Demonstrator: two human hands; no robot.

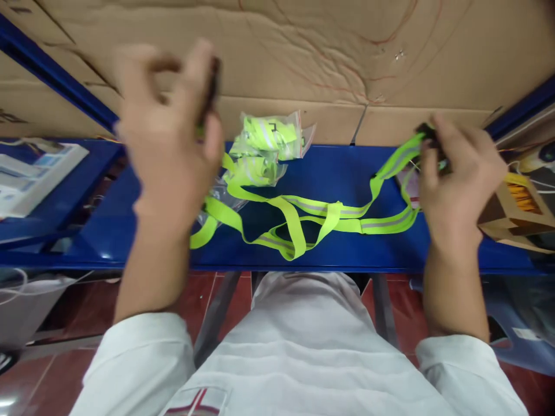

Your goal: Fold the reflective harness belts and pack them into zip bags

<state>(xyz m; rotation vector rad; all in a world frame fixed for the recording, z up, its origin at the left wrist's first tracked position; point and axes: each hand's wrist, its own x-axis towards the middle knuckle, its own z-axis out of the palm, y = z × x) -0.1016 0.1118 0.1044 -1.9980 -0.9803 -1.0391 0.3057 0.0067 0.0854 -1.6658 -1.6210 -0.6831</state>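
A neon yellow reflective strap harness (303, 216) lies spread in loops on the blue metal shelf (342, 167). My left hand (169, 136) is raised above the shelf's left part, blurred, its fingers pinched on a dark buckle at one strap end. My right hand (455, 173) is closed on the dark buckle at the other strap end, at the right. Behind the harness lie clear plastic bags (269, 138) with folded yellow straps inside.
A large cardboard sheet (303, 52) stands behind the shelf. A white device box (30, 173) rests at the left. An open brown carton (515, 214) with orange items sits at the right. Red floor tiles (65, 312) show below.
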